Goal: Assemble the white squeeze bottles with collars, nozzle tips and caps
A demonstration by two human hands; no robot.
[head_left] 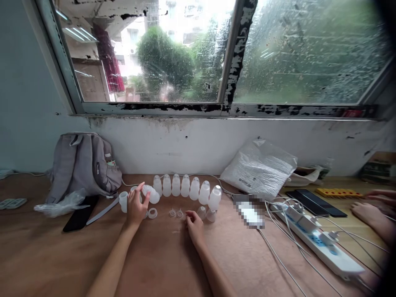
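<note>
A row of several small white plastic bottles (185, 185) stands near the back of the wooden table (161, 255). My left hand (136, 206) is raised off the table with fingers curled round one white bottle (151, 194) at the row's left end. A small white cup (123, 201) stands just left of that hand. My right hand (194, 226) rests on the table with fingers curled, next to small clear caps (176, 213) and a white ring (152, 213). What its fingers hold is hidden.
A grey backpack (83, 165) and a black phone (79, 214) lie at the left. A plastic bag (260, 167), a power strip (321, 243) with cables, two dark phones (315, 202) and another person's hands (371, 208) are at the right.
</note>
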